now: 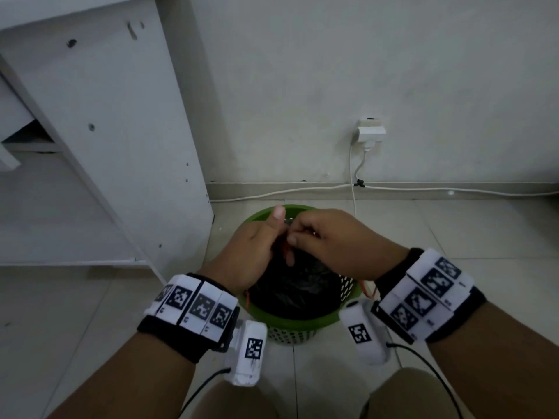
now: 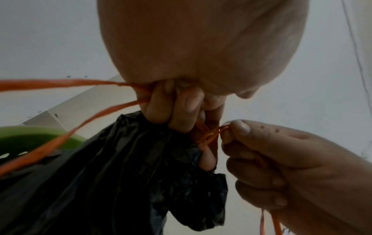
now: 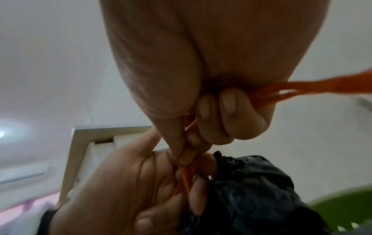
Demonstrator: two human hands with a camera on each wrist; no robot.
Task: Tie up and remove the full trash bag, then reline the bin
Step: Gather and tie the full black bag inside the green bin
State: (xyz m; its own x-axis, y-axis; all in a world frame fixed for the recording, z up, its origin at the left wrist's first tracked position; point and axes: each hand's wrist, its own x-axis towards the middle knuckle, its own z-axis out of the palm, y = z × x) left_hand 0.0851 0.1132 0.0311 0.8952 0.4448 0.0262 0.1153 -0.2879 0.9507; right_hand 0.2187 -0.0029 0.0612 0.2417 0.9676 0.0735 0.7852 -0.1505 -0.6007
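**Knotting the drawstring above the bin**

My left hand [image 1: 252, 252] curls its fingers [image 2: 179, 114] round the orange drawstring [image 2: 207, 135] and the gathered neck of the black trash bag [image 1: 298, 287]. My right hand [image 1: 329, 238] pinches the same drawstring just beside them. The bag hangs below my fingers, still sitting inside the green bin [image 1: 302, 322].

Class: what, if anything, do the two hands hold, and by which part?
Both the left hand and right hand grip the black trash bag by its orange drawstring at the gathered neck.
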